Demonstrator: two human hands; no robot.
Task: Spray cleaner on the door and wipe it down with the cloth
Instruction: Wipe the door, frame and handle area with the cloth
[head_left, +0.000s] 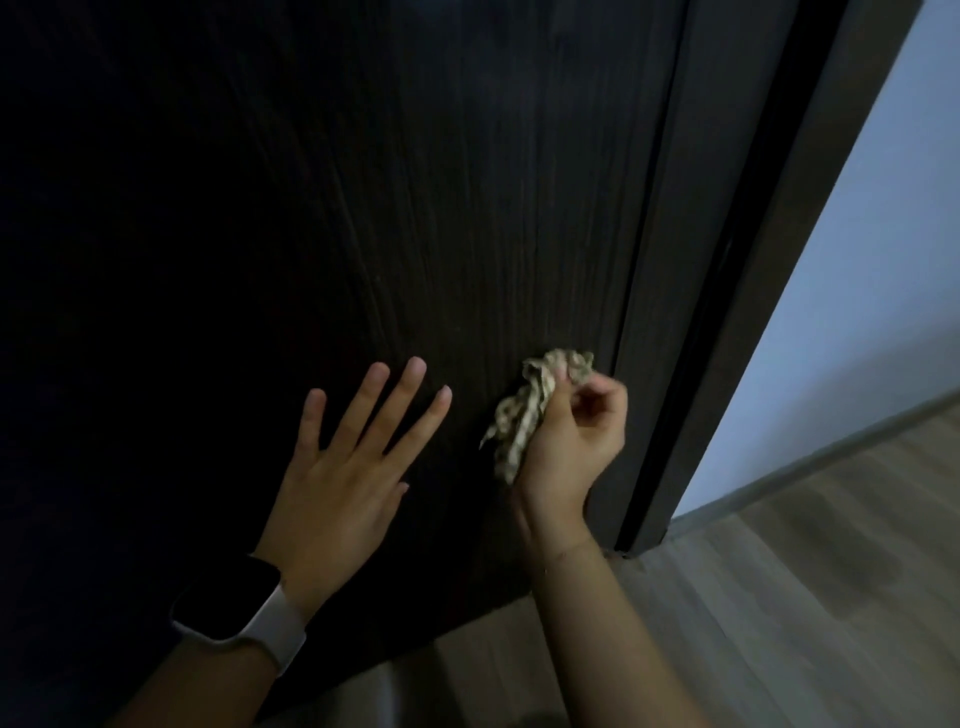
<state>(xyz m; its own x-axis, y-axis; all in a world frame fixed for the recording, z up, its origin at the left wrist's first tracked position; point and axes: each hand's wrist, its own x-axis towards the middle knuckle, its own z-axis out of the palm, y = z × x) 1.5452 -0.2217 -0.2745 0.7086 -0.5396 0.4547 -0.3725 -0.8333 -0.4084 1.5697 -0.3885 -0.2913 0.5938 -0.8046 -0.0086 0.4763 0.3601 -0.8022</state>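
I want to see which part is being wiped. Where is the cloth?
In the head view, the cloth is bunched in the right hand, low on the door near its right edge.

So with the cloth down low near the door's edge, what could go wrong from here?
1. The right hand holds the cloth bunched, so only a small patch likely meets the door; streaks or missed strips are possible.
2. The cloth sits close to the door's edge by the frame; fabric or fingers could catch there.
3. The left hand lies flat on the door and may leave prints.
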